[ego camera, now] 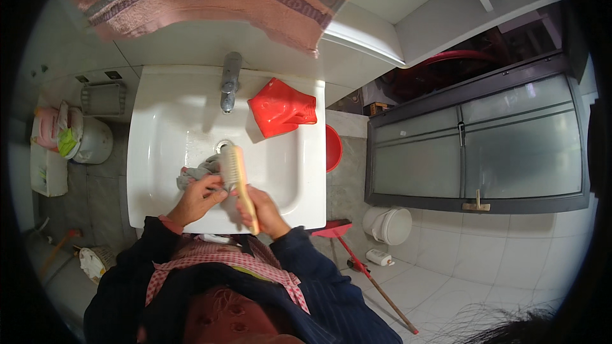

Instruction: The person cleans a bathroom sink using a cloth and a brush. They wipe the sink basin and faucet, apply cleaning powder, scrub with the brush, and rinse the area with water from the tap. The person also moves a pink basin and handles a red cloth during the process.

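In the head view, my right hand point(262, 210) grips the handle of a pale scrubbing brush point(237, 172), its bristles facing left. My left hand point(198, 199) is at the near part of the white washbasin point(162, 153), fingertips against a crumpled wet grey cloth point(201, 172). The cloth lies by the drain point(224, 146), partly hidden by the brush and my fingers. At the back of the basin stands a metal faucet point(230, 81). To its right, a red plastic container point(282, 109) rests on the basin's edge.
A pink towel point(215, 5) hangs above the basin. On the right are a red basin point(333, 148), a white bucket point(388, 225), a dustpan with a long handle point(377, 286) and a frosted-glass door point(416, 153). A whitish bucket point(95, 141) stands on the left.
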{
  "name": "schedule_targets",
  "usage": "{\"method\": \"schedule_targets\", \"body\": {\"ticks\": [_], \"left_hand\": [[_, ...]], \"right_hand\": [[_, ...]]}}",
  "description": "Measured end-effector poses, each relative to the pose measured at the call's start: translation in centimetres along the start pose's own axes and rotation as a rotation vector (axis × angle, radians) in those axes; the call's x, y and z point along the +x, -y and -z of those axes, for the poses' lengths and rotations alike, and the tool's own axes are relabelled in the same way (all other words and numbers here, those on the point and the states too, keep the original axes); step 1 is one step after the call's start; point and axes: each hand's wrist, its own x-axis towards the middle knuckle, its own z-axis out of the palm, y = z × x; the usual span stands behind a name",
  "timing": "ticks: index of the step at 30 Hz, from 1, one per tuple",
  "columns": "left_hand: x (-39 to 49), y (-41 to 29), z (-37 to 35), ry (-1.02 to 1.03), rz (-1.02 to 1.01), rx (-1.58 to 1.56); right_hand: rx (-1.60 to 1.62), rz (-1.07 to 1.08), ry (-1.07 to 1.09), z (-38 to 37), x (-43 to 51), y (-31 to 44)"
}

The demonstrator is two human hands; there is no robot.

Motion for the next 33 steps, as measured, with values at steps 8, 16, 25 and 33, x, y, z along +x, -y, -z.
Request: {"method": "schedule_targets", "body": {"ticks": [8, 16, 25, 33], "left_hand": [[-1.9, -1.1, -2.6, -0.382, 0.021, -0.670], [-5.8, -1.2, -3.0, -0.475, 0.097, -0.503], [-5.6, 0.6, -3.3, -0.370, -0.133, -0.688], [-7.6, 0.0, 0.3, -0.779, -0.288, -0.752]], "right_hand": [[-1.316, 0.528, -0.108, 3.8, 3.5, 5.8], [-1.877, 0.687, -0.792, 10.3, 14.1, 20.0], [-1.311, 0.925, -0.298, -0.4, 5.0, 8.9], [-0.956, 0.540, 0.687, -5.7, 3.0, 2.9]]}}
